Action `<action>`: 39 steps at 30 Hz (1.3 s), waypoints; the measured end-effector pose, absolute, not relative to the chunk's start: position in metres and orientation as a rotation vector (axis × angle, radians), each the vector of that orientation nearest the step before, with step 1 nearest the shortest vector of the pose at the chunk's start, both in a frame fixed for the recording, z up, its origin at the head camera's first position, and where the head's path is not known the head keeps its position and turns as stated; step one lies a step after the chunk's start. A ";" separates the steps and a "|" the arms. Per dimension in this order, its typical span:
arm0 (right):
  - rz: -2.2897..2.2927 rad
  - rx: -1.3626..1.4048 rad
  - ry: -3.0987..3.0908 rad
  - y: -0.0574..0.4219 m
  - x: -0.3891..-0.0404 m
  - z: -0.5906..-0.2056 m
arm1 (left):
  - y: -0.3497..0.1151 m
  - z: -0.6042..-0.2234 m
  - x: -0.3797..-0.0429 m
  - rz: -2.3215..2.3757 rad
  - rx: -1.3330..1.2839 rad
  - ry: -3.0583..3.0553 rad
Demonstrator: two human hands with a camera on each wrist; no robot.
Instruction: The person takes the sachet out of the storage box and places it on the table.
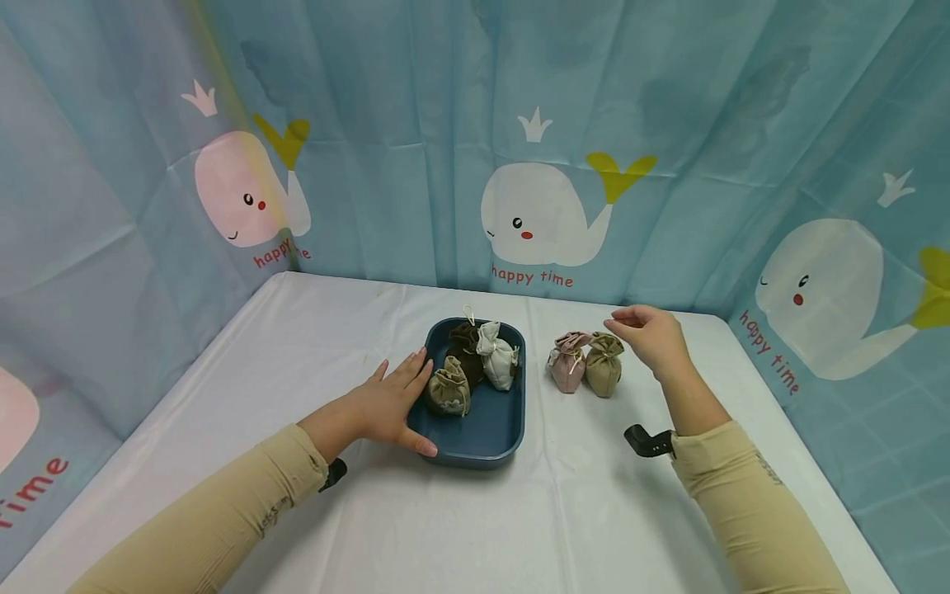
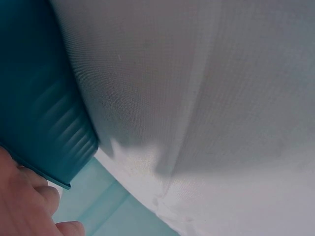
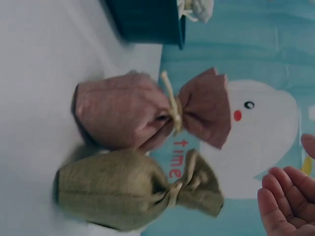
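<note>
My left hand [image 1: 386, 406] lies with spread, straight fingers along the left rim of a dark blue rectangular tray [image 1: 478, 437]. Inside the tray are an olive drawstring pouch [image 1: 449, 391], a dark brown pouch [image 1: 467, 363] and a white pouch [image 1: 499, 360]. To the tray's right, a pink pouch [image 1: 567, 367] and an olive-green pouch [image 1: 604, 367] stand upright side by side on the table. Just right of the green pouch's top hovers my right hand [image 1: 653, 340], fingers loosely bent and holding nothing. The right wrist view shows its fingers apart from both tied pouch necks [image 3: 177, 110].
A white cloth covers the table [image 1: 475, 528]. Behind and at both sides hangs a light blue curtain [image 1: 386, 190] printed with whales. Black wrist cameras [image 1: 648, 441] sit at both cuffs.
</note>
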State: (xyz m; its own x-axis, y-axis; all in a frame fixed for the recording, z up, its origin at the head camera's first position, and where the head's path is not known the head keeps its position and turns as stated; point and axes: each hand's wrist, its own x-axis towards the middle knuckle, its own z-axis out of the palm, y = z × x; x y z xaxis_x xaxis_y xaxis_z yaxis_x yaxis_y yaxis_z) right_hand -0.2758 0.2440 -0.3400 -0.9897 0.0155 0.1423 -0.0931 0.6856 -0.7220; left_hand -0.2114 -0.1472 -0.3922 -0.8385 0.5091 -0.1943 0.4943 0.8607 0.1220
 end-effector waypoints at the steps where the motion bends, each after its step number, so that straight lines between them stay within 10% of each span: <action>1: 1.197 0.079 -2.757 0.241 -0.275 -0.338 | -0.147 -0.392 -0.212 0.096 0.770 2.816; 39: 1.190 0.565 -2.855 0.120 -0.279 -0.330 | -0.149 -0.399 -0.215 0.077 0.754 2.823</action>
